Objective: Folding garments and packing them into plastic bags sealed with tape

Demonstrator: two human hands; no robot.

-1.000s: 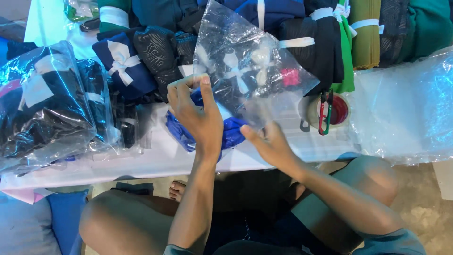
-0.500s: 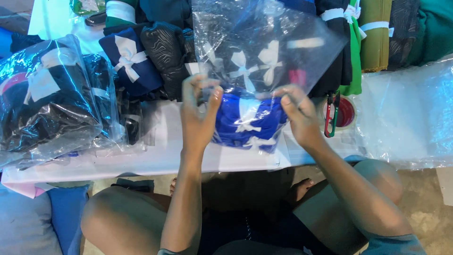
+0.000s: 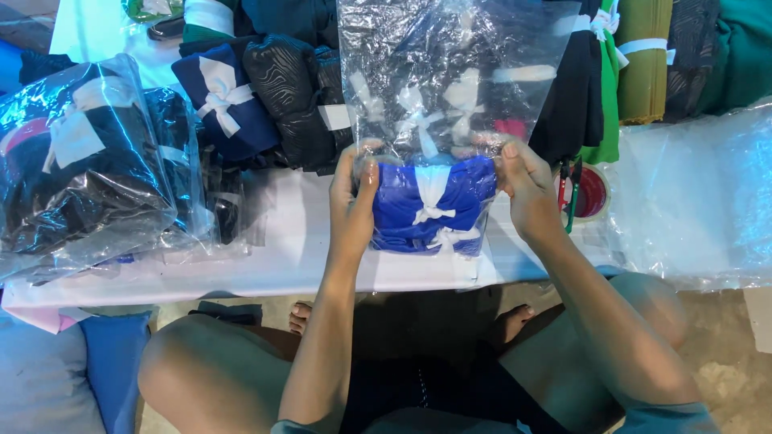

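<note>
Fingers of the left hand (image 3: 354,201) curl round the left edge of a clear plastic bag (image 3: 450,88), thumb pressed on the front, clamping it against the blue folded cloth bundle (image 3: 430,205) inside; the fingers of the right hand (image 3: 527,189) pinch the bag's right edge in the same way, thumb on top. The bundle, tied with a white ribbon bow (image 3: 430,197), sits in the lower part of the bag, which stands upright on the white tabletop (image 3: 281,257) at its near edge, between the two hands, its empty upper part rising toward the far side. Behind the bag lies a row of rolled and folded cloths: a navy bundle with a white bow (image 3: 221,100), a black patterned roll (image 3: 289,92), an olive roll (image 3: 643,56) and a dark green cloth (image 3: 744,52). To the left, a pile of dark garments already wrapped in shiny plastic (image 3: 80,173) rests on the table, well apart from the hands. Just right of the right hand lies a red tape roll (image 3: 591,193), and beyond it a heap of loose clear plastic bags (image 3: 700,193). The person sits cross-legged below the table, bare knees showing.
</note>
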